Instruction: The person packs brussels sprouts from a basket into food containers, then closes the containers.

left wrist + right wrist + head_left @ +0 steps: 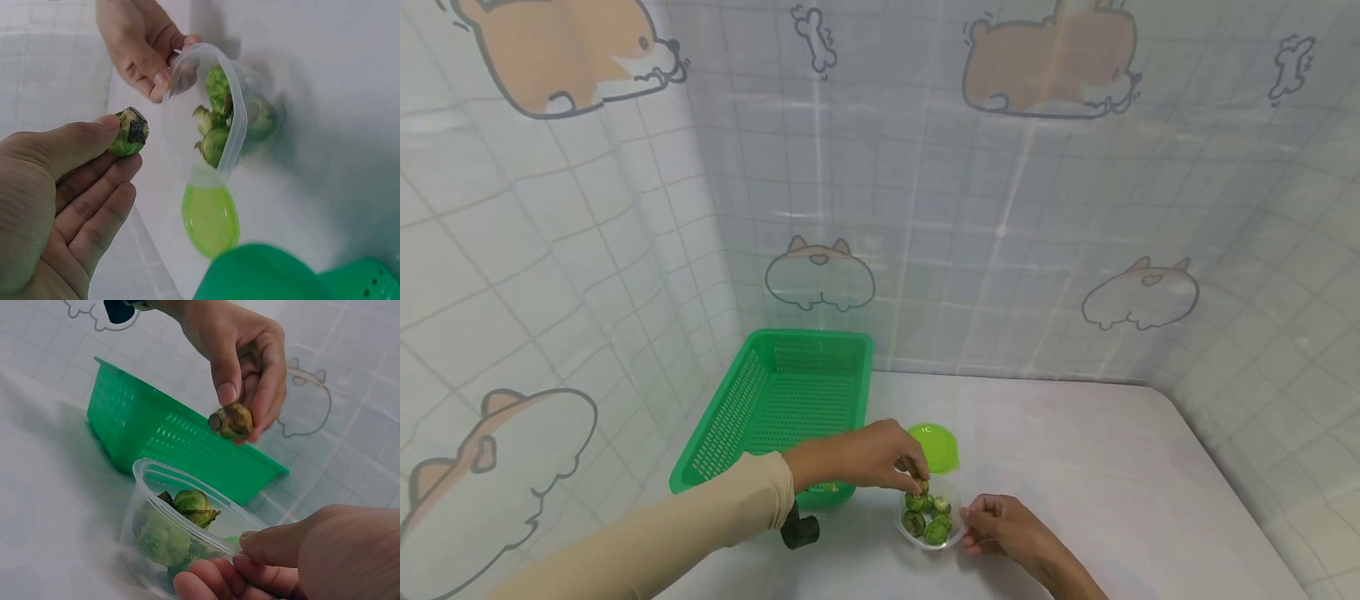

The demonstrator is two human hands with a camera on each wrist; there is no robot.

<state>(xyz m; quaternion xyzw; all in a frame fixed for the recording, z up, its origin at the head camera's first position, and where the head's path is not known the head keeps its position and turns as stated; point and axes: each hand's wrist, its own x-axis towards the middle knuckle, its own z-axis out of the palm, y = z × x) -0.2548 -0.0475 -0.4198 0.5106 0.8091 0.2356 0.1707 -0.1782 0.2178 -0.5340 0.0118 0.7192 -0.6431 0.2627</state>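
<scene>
White table (1075,475) under green basket (805,400), bowl (239,115), lid (936,450)

Head view evenly lit, glare streaks on wall (925,183) around 12 o'clock, edges stretched. Wrist views dimmer, softer; left wrist shows soft shadow on table (325,112) toward 3 o'clock.

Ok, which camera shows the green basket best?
The head view: it shows the inside of the basket and most of its rim, though the left arm crosses the near end. The right wrist view shows mainly its outer sides, beyond the bowl; the left wrist view catches only part at the bottom edge.
</scene>
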